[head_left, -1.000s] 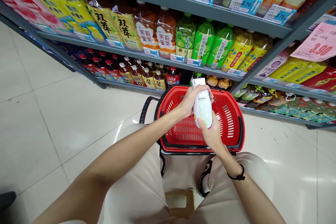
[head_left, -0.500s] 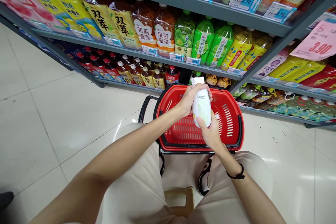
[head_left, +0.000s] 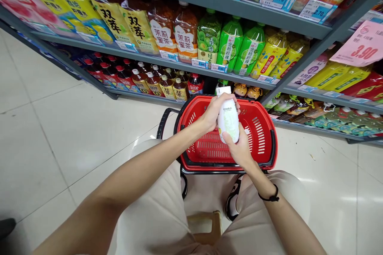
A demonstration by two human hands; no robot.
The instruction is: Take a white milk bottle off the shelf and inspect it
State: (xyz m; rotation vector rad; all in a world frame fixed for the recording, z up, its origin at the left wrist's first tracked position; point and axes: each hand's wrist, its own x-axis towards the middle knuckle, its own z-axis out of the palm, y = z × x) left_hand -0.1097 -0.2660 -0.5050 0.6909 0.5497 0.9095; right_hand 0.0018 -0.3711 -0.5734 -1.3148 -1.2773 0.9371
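Observation:
I hold a white bottle (head_left: 228, 121) with a pale green label upright in both hands, above a red shopping basket (head_left: 263, 127). My left hand (head_left: 213, 112) wraps its upper part from the left, below the white cap. My right hand (head_left: 238, 150) grips its bottom from below, thumb on the label. A black cord sits on my right wrist. The basket stands on the floor in front of my knees and I see nothing lying in it.
Grey shelves (head_left: 185, 65) of bottled drinks with price tags run across the back. Small dark bottles (head_left: 167, 85) fill the bottom shelf behind the basket. A wooden stool (head_left: 206, 225) shows between my legs. Pale floor tiles (head_left: 60, 127) spread to the left.
The bottle and both hands have shifted slightly up and left in the picture. The grip on the bottle is the same.

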